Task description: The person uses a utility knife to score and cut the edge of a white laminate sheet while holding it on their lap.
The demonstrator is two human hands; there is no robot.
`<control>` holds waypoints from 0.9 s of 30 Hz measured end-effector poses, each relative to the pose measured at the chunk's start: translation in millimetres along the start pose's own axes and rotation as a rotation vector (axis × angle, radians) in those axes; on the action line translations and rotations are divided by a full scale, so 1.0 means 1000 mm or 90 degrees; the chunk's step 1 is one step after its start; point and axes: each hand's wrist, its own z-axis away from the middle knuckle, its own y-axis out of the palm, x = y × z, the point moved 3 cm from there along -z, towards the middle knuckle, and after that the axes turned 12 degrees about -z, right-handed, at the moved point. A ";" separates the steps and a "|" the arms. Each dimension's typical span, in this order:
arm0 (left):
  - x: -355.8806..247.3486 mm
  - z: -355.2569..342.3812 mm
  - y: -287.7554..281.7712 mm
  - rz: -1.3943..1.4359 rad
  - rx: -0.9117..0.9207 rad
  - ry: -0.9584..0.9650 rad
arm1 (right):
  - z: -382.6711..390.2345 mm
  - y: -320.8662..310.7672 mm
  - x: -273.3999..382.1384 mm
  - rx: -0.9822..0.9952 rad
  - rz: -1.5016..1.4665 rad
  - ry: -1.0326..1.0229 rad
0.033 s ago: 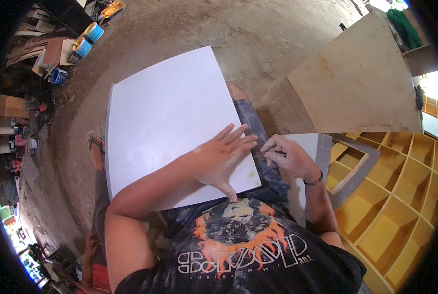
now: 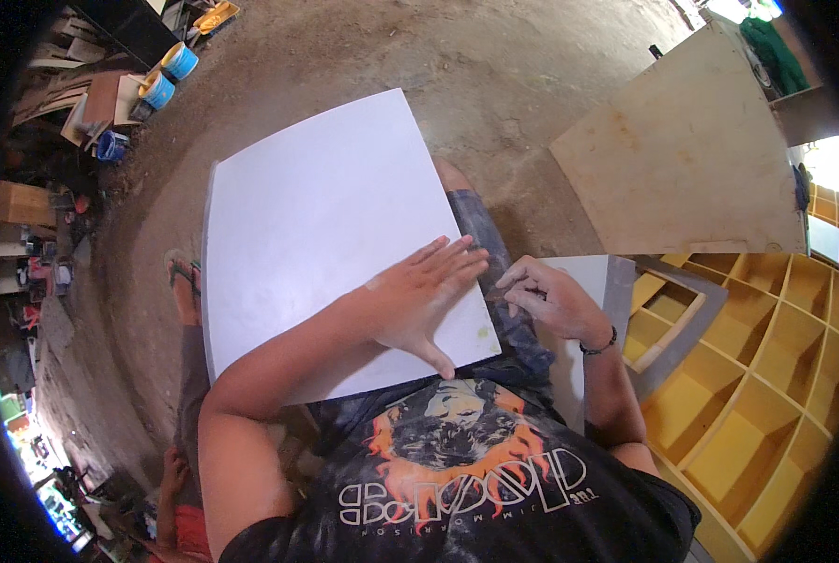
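White board [image 2: 316,225] under the left fingers [image 2: 452,263]: smooth, matt, laminate-like face. Beyond the fingertips, floor [image 2: 494,84]: rough, dusty bare earth or concrete; plywood sheet [image 2: 682,159]: raw, matt, stained. Right of the right fingers [image 2: 522,280], shelf unit [image 2: 766,375]: yellow-painted wood, even satin finish.

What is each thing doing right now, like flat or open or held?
White board: lying flat across the person's lap.
Left hand: open, pressed flat on the board.
Right hand: fingers curled at the board's right edge; what it holds is unclear.
Yellow shelf unit: compartments open.
Plywood sheet: bare, unpainted.
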 end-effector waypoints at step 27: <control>0.023 0.000 -0.002 -0.032 -0.014 -0.145 | -0.038 0.000 -0.015 0.003 0.066 -0.100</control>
